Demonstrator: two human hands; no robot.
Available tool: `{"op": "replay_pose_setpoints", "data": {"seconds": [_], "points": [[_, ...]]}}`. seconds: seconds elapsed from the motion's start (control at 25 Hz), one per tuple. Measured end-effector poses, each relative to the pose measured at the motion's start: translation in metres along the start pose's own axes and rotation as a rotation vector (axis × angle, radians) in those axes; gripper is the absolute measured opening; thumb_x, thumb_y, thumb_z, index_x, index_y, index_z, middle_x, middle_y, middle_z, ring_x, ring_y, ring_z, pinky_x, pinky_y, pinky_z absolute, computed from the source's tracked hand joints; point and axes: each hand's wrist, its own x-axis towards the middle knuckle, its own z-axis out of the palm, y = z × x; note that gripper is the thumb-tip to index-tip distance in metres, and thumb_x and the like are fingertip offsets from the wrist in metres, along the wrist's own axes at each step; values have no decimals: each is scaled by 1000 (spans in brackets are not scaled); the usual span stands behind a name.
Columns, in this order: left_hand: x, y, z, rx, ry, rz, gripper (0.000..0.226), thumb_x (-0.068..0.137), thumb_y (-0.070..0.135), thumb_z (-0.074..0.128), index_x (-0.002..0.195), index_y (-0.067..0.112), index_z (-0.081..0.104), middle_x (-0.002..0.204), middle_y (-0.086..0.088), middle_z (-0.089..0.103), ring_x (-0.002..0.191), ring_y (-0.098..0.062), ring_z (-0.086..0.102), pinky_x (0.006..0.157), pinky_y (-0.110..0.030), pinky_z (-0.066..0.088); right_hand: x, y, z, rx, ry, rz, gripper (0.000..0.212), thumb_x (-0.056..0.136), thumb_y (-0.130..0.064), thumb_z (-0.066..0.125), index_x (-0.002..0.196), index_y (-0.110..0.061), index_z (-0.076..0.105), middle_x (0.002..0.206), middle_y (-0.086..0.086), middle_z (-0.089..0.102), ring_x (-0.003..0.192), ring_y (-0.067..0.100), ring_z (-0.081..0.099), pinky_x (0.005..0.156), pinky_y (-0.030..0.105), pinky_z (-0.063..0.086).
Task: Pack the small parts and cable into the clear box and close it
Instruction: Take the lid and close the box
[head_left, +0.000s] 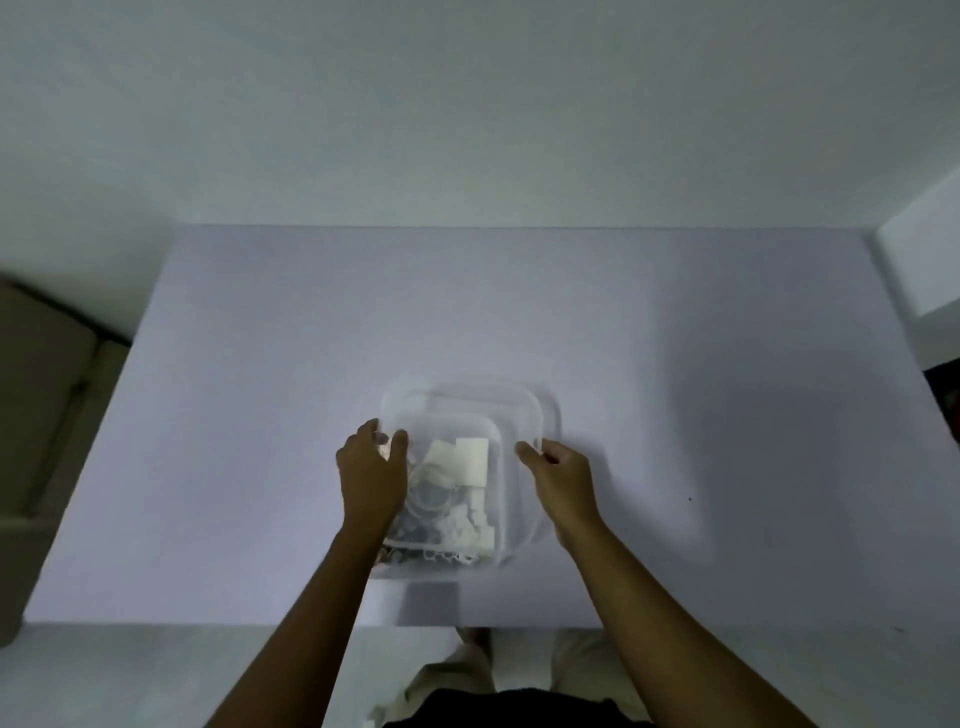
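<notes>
A clear plastic box stands on the pale table near its front edge. Inside lie white small parts and a coiled cable, seen dimly through the plastic. A clear lid with rounded corners is held over the box, shifted toward the far right and tilted. My left hand pinches the lid's left edge with thumb and fingers. My right hand pinches its right edge. My left forearm hides the box's near-left corner.
The table is a wide lavender surface against a white wall. A beige seat stands at the left, a white block at the far right. My legs show below the table's front edge.
</notes>
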Motion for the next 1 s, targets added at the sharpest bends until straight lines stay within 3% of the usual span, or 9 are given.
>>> {"op": "replay_pose_setpoints", "data": {"seconds": [0.12,0.28,0.44,0.6,0.72,0.84,1.0], "points": [[-3,-47,-10,71,18,-63,35,92,34,60,111,5,64,103,-19,66,102,-37,54,88,-39,37,-10,12,25,-134,-6,-88,36,86,-35,72,68,-9,55,60,17,40,58,15,41,59,28,34],[-16,-74,-18,93,25,-117,46,92,40,59,120,4,63,117,-20,63,114,-36,52,97,-43,39,-17,22,45,-243,-8,-181,46,85,-28,72,61,-15,35,58,5,30,51,13,28,49,26,24],[-22,-77,-25,-38,-33,-126,39,96,35,56,117,2,61,109,-10,60,107,-29,55,88,-34,41,-17,27,49,-314,22,-259,50,86,-27,72,59,-15,32,54,0,28,48,10,25,43,18,21],[-13,-75,-22,-66,-36,-142,44,96,36,56,126,5,59,119,-15,63,109,-30,59,93,-39,46,-9,30,48,-332,36,-221,48,85,-37,71,59,-16,36,59,3,35,52,13,33,50,26,29],[-5,-73,-13,-44,-69,-160,46,95,41,54,122,5,60,114,-16,66,103,-31,62,92,-46,51,-2,31,48,-345,82,-168,34,83,-49,66,71,-23,49,74,6,54,66,19,52,61,25,39],[0,-59,1,-44,-103,-154,48,94,45,54,119,5,61,111,-14,66,101,-31,63,90,-47,52,5,23,33,-274,66,-88,29,92,-38,63,83,-11,59,74,1,59,69,19,58,56,26,40],[10,-7,47,-86,-164,-133,50,92,45,59,123,5,57,115,-12,62,103,-29,62,90,-42,52,33,13,-25,-177,122,-28,31,92,-38,64,82,-8,63,71,1,61,67,19,59,58,28,43]]}}
